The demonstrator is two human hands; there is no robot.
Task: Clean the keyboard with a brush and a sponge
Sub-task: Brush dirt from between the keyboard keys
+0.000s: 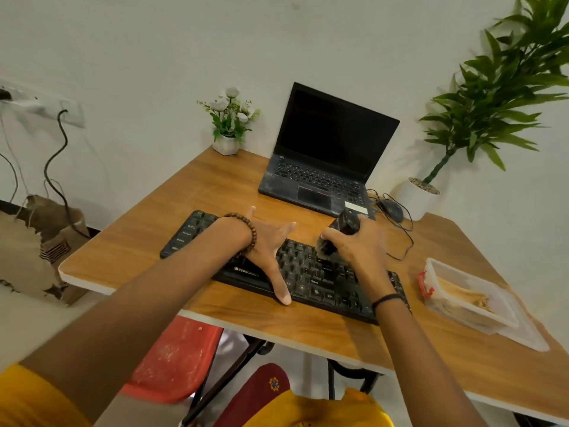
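My left hand [268, 252] lies spread flat, pinning the keyboard [311, 272] on the bench [215, 186], my right hand [354, 245] wrapped round the brush [338, 234], head on the middle keys; brushing under way, sponge not seen.

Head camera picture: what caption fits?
Left hand steadies the keyboard while right hand scrubs with a brush.

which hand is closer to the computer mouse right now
Right. The right hand, gripping the brush, sits just in front of the mouse; the left hand lies spread on the keyboard, farther left.
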